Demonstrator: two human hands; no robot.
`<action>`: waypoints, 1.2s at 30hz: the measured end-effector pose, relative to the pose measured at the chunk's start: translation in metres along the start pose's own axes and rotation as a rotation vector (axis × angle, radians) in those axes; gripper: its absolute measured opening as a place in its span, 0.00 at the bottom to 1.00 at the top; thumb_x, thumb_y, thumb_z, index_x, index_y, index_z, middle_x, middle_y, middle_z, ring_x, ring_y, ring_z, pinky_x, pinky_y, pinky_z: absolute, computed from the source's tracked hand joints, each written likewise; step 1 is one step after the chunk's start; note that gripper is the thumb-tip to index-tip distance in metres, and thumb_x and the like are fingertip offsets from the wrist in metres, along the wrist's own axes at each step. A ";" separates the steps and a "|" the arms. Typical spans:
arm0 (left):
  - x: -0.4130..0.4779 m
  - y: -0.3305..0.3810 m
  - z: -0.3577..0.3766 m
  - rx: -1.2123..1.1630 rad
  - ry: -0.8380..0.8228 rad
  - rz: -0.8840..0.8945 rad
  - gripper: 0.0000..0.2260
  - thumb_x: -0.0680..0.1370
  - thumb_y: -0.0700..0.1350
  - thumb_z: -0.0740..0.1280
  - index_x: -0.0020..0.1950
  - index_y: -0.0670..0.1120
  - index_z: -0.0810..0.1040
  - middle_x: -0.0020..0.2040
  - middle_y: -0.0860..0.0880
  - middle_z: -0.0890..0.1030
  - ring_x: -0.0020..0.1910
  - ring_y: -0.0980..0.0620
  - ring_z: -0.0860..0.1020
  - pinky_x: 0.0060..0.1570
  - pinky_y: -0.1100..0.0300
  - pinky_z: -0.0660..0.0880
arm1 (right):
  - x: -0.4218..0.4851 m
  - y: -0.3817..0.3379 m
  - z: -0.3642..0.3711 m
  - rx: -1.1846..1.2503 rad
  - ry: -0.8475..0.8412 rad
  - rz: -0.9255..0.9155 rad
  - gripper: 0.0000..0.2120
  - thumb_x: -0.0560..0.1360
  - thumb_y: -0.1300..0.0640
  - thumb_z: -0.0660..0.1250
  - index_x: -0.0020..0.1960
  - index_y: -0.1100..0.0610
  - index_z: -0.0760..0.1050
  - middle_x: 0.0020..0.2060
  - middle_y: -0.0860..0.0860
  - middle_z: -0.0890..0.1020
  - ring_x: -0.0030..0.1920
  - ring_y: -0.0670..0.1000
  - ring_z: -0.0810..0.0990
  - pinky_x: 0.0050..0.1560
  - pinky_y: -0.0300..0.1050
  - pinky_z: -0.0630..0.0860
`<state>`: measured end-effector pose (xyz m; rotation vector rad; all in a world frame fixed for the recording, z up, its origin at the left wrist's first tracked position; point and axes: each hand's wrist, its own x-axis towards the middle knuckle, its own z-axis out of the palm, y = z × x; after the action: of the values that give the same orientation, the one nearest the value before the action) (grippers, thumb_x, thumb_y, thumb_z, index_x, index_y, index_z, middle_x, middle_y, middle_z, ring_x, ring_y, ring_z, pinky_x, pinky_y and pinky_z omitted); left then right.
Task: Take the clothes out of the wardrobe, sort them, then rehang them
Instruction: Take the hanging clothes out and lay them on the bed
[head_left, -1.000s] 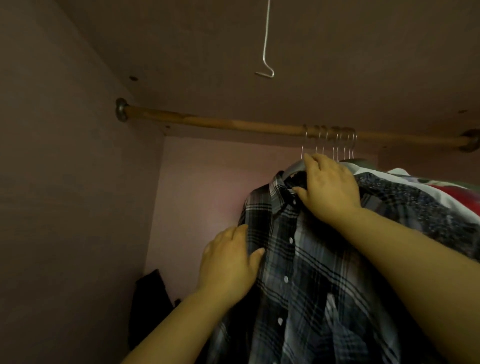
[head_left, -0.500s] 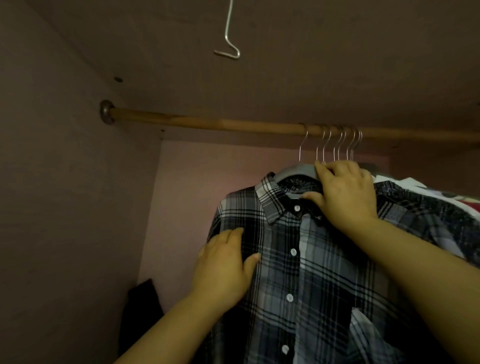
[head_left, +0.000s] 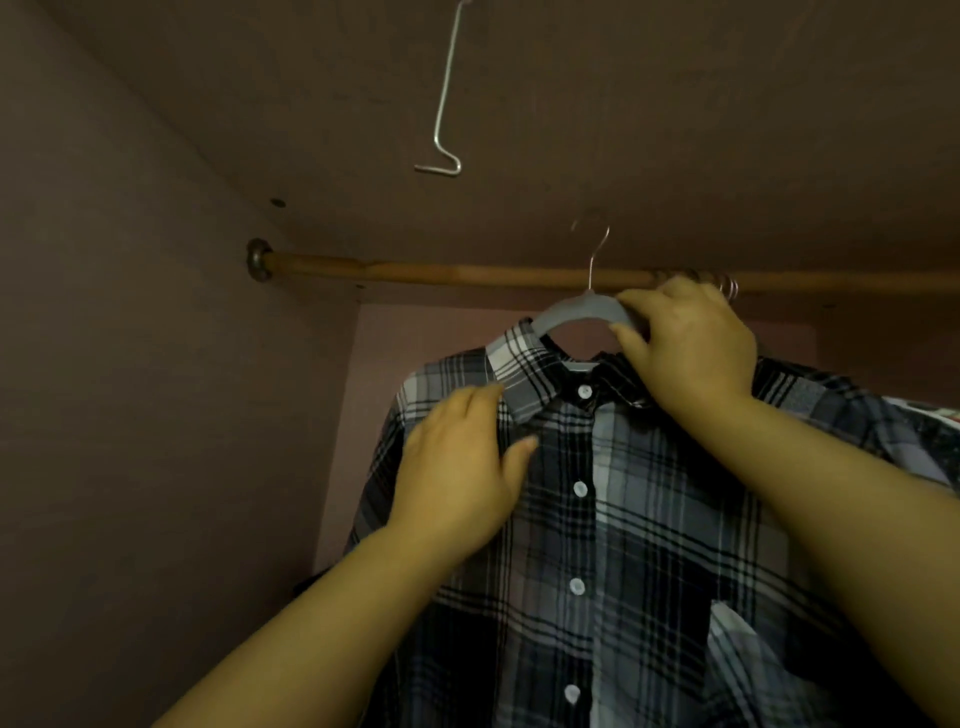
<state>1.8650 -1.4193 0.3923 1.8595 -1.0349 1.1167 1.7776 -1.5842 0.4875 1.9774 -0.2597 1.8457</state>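
Observation:
A grey, black and white plaid shirt (head_left: 623, 519) hangs on a grey hanger (head_left: 576, 314) with a wire hook. The hook stands above the wooden rod (head_left: 441, 273), off it. My right hand (head_left: 685, 348) grips the hanger's right arm at the collar. My left hand (head_left: 462, 467) lies on the shirt's left shoulder with fingers straight and thumb spread, below the collar. Other hanger hooks (head_left: 730, 288) stay on the rod behind my right hand, and a patterned garment (head_left: 930, 410) shows at the right edge.
The wardrobe's left wall (head_left: 130, 415) and pink back wall (head_left: 379, 389) close in the space. A bent metal hook (head_left: 441, 130) hangs from the ceiling above. Something dark (head_left: 311, 582) lies low in the back left corner. The rod's left stretch is bare.
My right hand has lifted the plaid shirt's hanger so its hook now rises above the rod, apart from the other hooks. My left hand slid up the shirt toward the collar.

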 end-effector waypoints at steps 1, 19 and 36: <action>0.004 0.003 -0.007 -0.008 0.055 0.006 0.26 0.79 0.56 0.59 0.75 0.48 0.58 0.72 0.50 0.63 0.71 0.51 0.61 0.68 0.56 0.59 | -0.001 -0.004 -0.003 0.033 0.032 -0.033 0.15 0.76 0.52 0.67 0.60 0.56 0.78 0.50 0.59 0.78 0.53 0.63 0.74 0.36 0.46 0.65; -0.150 -0.039 -0.078 0.123 0.133 -0.254 0.22 0.78 0.54 0.61 0.72 0.54 0.66 0.62 0.50 0.74 0.53 0.47 0.76 0.54 0.51 0.74 | -0.155 -0.138 -0.033 0.578 0.108 -0.224 0.15 0.74 0.48 0.63 0.55 0.53 0.82 0.37 0.51 0.81 0.36 0.54 0.79 0.27 0.44 0.76; -0.350 0.008 -0.282 0.572 0.280 -0.368 0.19 0.75 0.55 0.60 0.60 0.48 0.79 0.45 0.51 0.81 0.34 0.51 0.78 0.29 0.52 0.78 | -0.247 -0.310 -0.183 1.170 0.053 -0.156 0.14 0.74 0.50 0.67 0.56 0.55 0.81 0.38 0.53 0.82 0.37 0.55 0.79 0.37 0.45 0.78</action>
<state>1.6575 -1.0837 0.1759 2.1242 -0.2002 1.4851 1.7151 -1.2665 0.1951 2.4574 1.2201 2.1344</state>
